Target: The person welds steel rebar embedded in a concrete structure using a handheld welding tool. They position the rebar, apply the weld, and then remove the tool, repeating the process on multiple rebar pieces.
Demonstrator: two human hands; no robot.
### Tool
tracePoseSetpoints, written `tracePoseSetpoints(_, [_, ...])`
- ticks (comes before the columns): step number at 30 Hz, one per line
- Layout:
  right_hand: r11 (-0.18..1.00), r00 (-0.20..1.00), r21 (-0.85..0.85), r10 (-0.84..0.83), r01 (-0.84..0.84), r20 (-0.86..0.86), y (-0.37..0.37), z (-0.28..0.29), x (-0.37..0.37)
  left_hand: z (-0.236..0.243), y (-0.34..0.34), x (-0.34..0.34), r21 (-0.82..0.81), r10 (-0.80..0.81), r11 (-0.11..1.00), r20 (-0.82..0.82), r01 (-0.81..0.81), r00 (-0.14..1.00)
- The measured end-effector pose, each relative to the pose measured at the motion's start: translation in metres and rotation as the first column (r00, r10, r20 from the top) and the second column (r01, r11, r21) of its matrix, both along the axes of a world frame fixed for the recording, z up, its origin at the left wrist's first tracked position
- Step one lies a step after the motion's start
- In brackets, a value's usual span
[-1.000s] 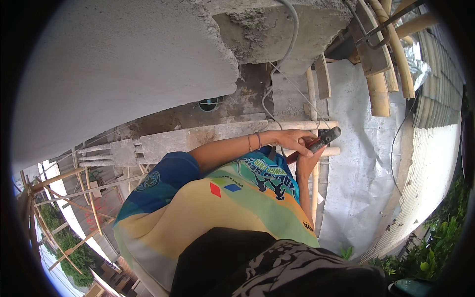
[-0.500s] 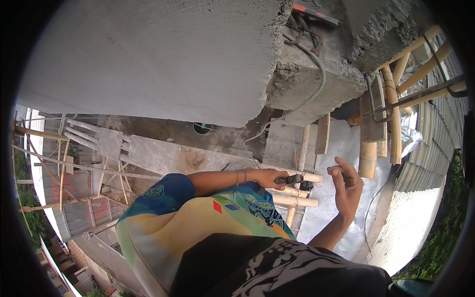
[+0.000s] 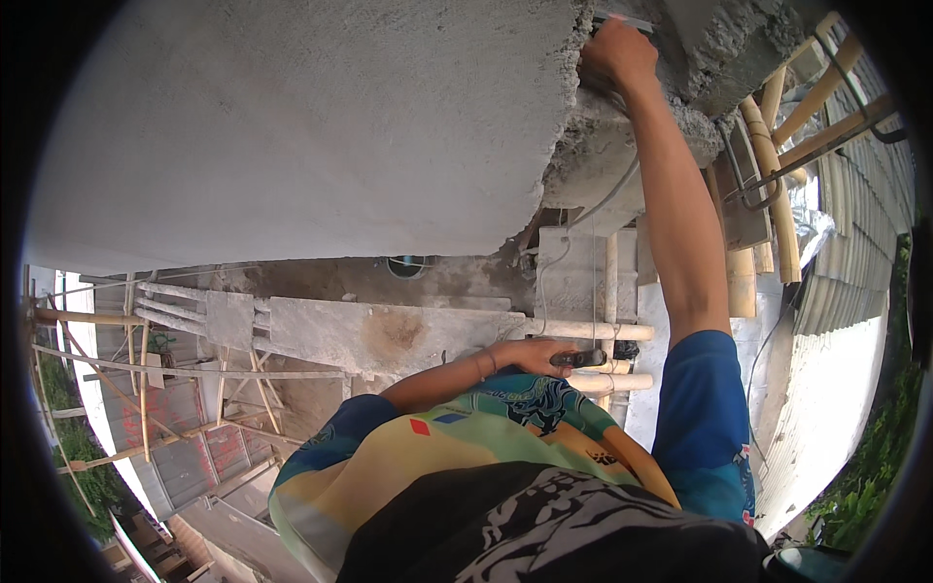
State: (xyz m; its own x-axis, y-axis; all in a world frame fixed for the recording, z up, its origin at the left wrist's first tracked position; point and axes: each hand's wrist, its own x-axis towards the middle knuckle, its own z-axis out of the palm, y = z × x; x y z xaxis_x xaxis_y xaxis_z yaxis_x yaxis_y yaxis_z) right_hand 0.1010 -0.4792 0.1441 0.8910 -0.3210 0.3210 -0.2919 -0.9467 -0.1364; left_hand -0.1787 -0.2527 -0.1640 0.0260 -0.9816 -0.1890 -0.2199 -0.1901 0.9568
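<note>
Here, our left hand (image 3: 537,354) closes round the near tool (image 3: 580,359), its long axis running left-right; our right hand (image 3: 622,53), fingers bent, sits at the far concrete (image 3: 588,146), grasp untellable.

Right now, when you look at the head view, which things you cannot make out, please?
Head view:
1. What the right hand grips, if anything: the hand itself hides it.
2. Part of the dark tool: the left hand covers it.
3. What the round dark object contains: too small to tell.
</note>
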Motion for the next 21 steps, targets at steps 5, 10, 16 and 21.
tracePoseSetpoints(5, [0.994,0.998,0.086,0.057,-0.060,0.042,-0.004,-0.004,0.002,-0.001,-0.003,0.007,0.054,-0.130,0.990,-0.002,0.130,0.991])
tracePoseSetpoints(10, [0.989,0.994,0.149,0.009,-0.026,0.108,-0.001,-0.036,0.026,-0.003,-0.011,0.007,0.034,-0.176,0.984,-0.021,0.176,0.984])
tracePoseSetpoints(16, [0.965,0.983,0.237,0.078,-0.116,0.165,-0.024,-0.044,0.048,-0.008,-0.014,0.003,-0.031,-0.201,0.979,0.032,0.202,0.979])
tracePoseSetpoints(21, [0.986,0.983,0.096,0.144,-0.133,-0.117,-0.054,0.009,0.045,-0.012,-0.011,0.003,-0.012,-0.179,0.984,0.055,0.180,0.982])
